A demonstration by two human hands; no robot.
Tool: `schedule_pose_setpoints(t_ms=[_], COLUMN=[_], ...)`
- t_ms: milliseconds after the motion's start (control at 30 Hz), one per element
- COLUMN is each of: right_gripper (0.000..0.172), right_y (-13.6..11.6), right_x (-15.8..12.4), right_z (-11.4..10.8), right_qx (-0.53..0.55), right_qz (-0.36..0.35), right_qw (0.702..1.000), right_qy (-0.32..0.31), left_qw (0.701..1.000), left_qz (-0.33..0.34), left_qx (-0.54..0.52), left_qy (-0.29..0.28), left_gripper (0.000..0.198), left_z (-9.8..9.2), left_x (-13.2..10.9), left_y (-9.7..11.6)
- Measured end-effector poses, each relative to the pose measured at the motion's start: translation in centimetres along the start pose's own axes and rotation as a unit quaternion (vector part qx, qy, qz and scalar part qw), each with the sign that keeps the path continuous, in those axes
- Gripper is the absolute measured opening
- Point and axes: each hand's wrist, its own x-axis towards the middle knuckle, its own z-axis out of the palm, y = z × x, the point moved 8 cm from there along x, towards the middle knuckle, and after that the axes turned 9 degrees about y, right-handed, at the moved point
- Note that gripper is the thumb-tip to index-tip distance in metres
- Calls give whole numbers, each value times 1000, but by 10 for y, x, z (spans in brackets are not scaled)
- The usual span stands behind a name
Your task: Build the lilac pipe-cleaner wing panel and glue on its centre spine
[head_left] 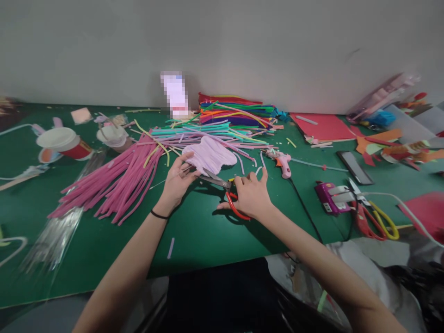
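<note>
My left hand [178, 180] pinches the near left edge of a fuzzy pale-lilac piece [211, 156], which looks built from pipe cleaners laid side by side. In my right hand [253, 194] is a pair of scissors [225, 184] with red and yellow handles. Their blades are parted and reach left, to the lilac piece's lower edge near my left fingertips. Whether the blades have anything between them I cannot tell. Behind the piece lie loose lilac pipe cleaners [243, 144], and a large pink bundle of pipe cleaners [114, 185] spreads out to the left.
A pink glue gun [283, 164] lies right of my hands, its black cord trailing forward. Farther right are a purple box [328, 196] and another pair of scissors [369, 215]. Paper cup [65, 142] stands left; multicoloured pipe cleaners [239, 111] and a lit phone [176, 95] are at the back.
</note>
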Motion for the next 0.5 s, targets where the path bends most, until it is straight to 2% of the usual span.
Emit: schedule_pose_setpoints(t_ms=[167, 333, 500], right_gripper=[88, 88, 89], right_y=[-2, 1, 4], right_x=[1, 4, 7], right_z=[-3, -8, -4], right_qx=[14, -19, -27], right_qz=[-3, -1, -9], right_qw=[1000, 1000, 1000], right_qy=[3, 14, -1], left_qw=[1000, 1000, 1000], left_qz=[-2, -12, -10], left_qx=[2, -5, 11], left_qy=[-4, 7, -1], left_gripper=[67, 66, 66], left_z=[2, 2, 3], left_x=[-2, -3, -3], left_y=[0, 2, 2])
